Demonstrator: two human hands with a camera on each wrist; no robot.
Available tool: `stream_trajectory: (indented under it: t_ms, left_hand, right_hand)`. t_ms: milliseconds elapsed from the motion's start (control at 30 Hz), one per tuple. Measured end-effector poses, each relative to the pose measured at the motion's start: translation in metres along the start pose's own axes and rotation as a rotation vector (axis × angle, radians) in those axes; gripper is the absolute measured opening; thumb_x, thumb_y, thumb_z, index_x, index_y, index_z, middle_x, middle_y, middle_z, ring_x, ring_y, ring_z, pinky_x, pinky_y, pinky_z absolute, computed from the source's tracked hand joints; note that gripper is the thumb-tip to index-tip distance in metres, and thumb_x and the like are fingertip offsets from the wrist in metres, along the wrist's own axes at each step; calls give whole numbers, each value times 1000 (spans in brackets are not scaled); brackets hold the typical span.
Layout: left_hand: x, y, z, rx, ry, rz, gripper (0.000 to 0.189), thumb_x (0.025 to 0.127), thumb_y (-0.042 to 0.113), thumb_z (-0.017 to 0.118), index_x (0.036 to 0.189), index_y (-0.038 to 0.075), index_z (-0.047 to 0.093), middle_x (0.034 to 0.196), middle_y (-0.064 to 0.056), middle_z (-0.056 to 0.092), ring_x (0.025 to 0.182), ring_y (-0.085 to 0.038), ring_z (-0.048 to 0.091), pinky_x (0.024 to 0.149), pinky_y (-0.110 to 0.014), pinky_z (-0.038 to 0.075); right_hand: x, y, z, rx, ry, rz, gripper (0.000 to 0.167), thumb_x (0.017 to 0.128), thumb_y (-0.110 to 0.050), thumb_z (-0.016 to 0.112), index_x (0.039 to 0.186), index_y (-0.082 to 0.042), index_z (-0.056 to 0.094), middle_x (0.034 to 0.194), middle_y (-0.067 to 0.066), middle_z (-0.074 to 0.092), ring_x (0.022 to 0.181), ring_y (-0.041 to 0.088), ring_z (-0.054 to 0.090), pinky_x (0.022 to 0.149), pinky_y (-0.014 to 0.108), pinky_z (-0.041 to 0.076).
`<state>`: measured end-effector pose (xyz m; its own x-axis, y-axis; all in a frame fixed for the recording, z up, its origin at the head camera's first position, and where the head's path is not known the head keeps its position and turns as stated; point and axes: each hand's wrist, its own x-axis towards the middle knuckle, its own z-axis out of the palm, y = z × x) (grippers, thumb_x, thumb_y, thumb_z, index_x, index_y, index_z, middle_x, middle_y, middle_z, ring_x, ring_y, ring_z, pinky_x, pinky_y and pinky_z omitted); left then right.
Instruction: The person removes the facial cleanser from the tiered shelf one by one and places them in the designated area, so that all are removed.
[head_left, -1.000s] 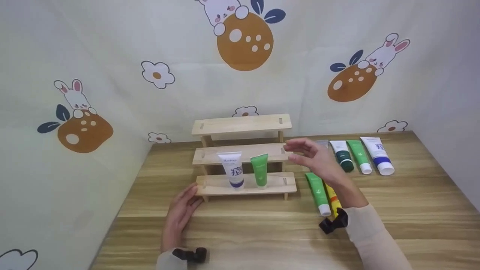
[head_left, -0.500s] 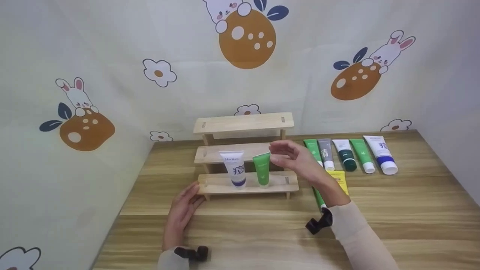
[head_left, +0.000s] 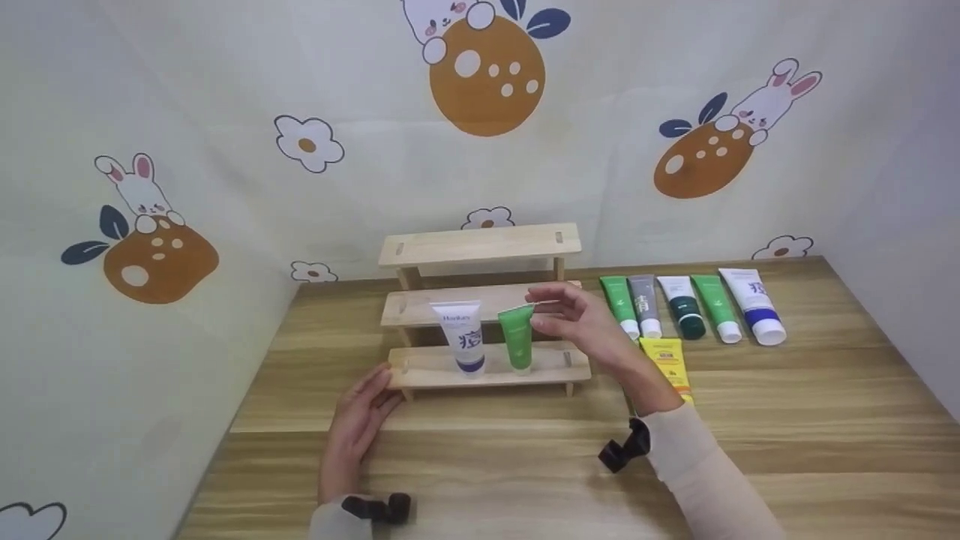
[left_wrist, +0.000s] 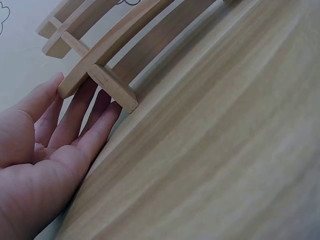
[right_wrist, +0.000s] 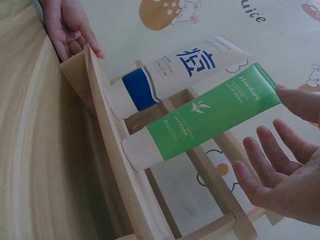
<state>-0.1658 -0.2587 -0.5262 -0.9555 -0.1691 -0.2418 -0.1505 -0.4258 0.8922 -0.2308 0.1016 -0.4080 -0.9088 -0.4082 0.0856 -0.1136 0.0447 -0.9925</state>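
Observation:
A three-step wooden display stand (head_left: 480, 241) stands on the table. On its lowest step, a white squeeze tube (head_left: 459, 330) with a blue band and a green squeeze tube (head_left: 517, 337) stand upright on their caps, side by side. My left hand (head_left: 352, 424) holds the left end of that step, its thumb (left_wrist: 56, 82) at the board's edge and the other fingers underneath. My right hand (head_left: 589, 326) is beside the green tube's upper end. In the right wrist view its thumb (right_wrist: 300, 102) meets the tube's top corner, while the other fingers are loosely bent and apart from the tube.
Right of the stand, a row of squeeze tubes lies on the table: a green one (head_left: 619, 306), a grey one (head_left: 645, 304), a white and dark green one (head_left: 682, 306), another green one (head_left: 716, 306) and a large white one (head_left: 752, 304). A yellow tube (head_left: 665, 360) lies nearer, partly behind my right forearm.
My right hand has moved left from the stand's right side to the green tube's upper end. My left hand stays at the step's left end, and both standing tubes keep their places.

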Motion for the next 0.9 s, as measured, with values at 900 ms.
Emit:
stream_trajectory:
  t_ms: [900]
  left_hand:
    - [-1,0,0,46,14,5,52,100,15,62,145,-5,44,133,-12,58,113,-16,65,103,-35,56]
  right_hand:
    - [5,10,16,-84,54,22,30,84,-8,79,109,-2,65,106,8,70,100,18,68,90,29,58]
